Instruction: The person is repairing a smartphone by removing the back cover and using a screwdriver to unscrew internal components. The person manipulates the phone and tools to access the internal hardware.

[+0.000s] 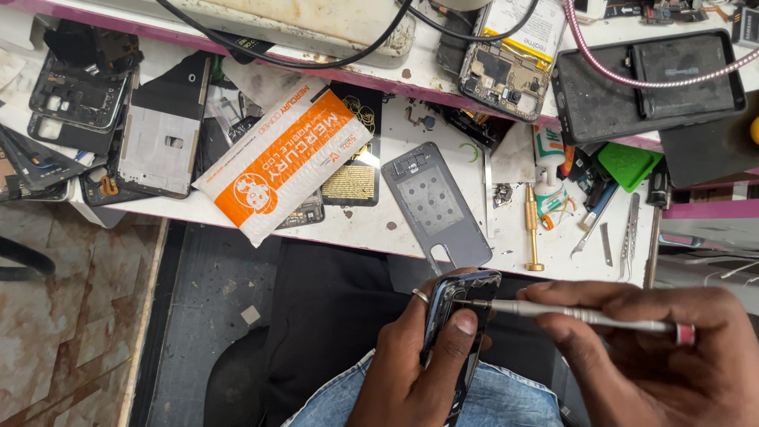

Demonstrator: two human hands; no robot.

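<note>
The left hand (419, 356) is clamped around a dark phone (458, 332), held on edge above the lap, below the front edge of the bench (356, 229). The thumb presses on the phone's near face; the fingers wrap its far side, and one finger carries a ring. The right hand (656, 356) is closed on a slim silver screwdriver (585, 315), held almost level. The screwdriver tip meets the upper end of the phone, just beside the left thumb. A red band marks the rear end of the screwdriver, at the right hand's knuckles.

Positions relative to the phone:
- Directly above it, on the bench, lies a grey metal plate (435, 205) with a notched lower end.
- Above and to the right of it lies a brass-coloured tool (532, 229), set upright on the bench surface, and beyond that a pair of tweezers (630, 237) and a green plastic piece (628, 164).
- Above and to the left of it lies an orange and white padded envelope (285, 158), tilted, resting over other parts.
- Far to the upper left are stacked phone frames (79, 103) and back covers.
- At the upper right, on a raised shelf, an opened phone with exposed circuit board (510, 71) lies beside a black tray (648, 83), which a pink braided cable (632, 75) crosses.
</note>
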